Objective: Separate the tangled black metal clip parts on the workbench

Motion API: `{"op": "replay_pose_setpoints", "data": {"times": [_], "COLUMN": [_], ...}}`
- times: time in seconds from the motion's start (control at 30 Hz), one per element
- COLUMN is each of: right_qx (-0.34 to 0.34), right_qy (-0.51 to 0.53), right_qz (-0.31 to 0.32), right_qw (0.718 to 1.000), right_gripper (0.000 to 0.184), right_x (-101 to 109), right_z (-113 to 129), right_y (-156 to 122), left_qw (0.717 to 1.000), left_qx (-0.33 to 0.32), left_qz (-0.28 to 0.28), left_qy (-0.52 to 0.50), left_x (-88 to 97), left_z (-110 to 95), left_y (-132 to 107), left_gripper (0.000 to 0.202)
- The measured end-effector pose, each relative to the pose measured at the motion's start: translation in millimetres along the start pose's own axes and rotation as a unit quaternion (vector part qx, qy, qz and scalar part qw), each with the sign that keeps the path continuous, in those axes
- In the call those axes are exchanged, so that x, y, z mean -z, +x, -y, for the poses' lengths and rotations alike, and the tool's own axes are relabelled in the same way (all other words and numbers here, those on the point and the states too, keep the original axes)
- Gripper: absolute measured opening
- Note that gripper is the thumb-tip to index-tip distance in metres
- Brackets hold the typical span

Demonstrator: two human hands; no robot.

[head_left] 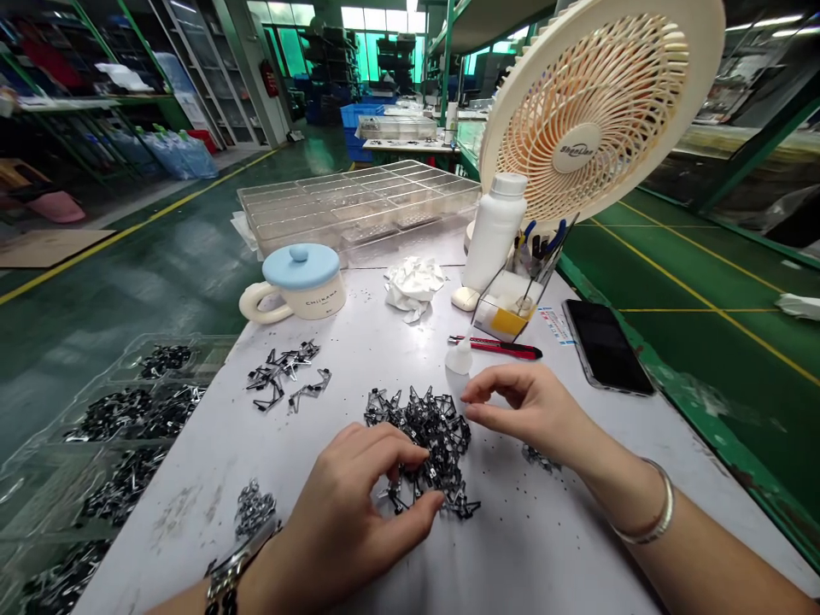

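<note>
A heap of small black-and-silver metal clip-like parts [439, 427] lies in the middle of the white table. My left hand [359, 491] rests at the near left side of the heap, its thumb and fingers apart with some parts between and beneath them. My right hand [529, 410] hovers just right of the heap. Its thumb and index fingertips are close together with a narrow gap, and nothing shows between them. A smaller group of the same parts [282, 373] lies at the left. Small silver pieces [254, 510] sit by my left wrist, and more small pieces [541, 459] lie partly under my right hand.
A lidded mug [313, 290], crumpled tissue [413, 286], white bottle [496, 231] and clear pen holder [512, 299] stand farther back. Nearby are a red utility knife [500, 347], phone [606, 346] and large fan [595, 120]. Part-filled trays [137, 376] sit left, below the table edge.
</note>
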State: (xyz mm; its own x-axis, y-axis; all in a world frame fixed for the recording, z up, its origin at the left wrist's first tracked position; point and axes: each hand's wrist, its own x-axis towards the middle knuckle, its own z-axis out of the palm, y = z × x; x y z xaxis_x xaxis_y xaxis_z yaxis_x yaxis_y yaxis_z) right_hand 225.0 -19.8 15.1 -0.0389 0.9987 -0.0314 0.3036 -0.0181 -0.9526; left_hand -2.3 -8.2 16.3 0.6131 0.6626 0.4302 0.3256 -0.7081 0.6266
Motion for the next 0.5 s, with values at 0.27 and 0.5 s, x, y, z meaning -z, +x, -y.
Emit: {"op": "replay_pose_setpoints", "data": {"times": [0.27, 0.5], "right_qx": [-0.002, 0.034], "right_qy": [-0.016, -0.035], "right_qz": [0.016, -0.022], "right_qw": [1.000, 0.999], "right_gripper": [0.016, 0.013], "right_x": [-2.4, -6.5], "right_z": [1.6, 2.8], "right_y": [-2.0, -7.5], "left_qw": [1.000, 0.999], "left_qx": [0.010, -0.008], "left_qz": [-0.007, -0.032], "left_qy": [-0.005, 0.028], "left_x": [-3.4, -1.5], "left_z": [3.2, 2.6], "left_y": [-3.3, -2.4], "left_gripper": [0.015, 0.016]}}
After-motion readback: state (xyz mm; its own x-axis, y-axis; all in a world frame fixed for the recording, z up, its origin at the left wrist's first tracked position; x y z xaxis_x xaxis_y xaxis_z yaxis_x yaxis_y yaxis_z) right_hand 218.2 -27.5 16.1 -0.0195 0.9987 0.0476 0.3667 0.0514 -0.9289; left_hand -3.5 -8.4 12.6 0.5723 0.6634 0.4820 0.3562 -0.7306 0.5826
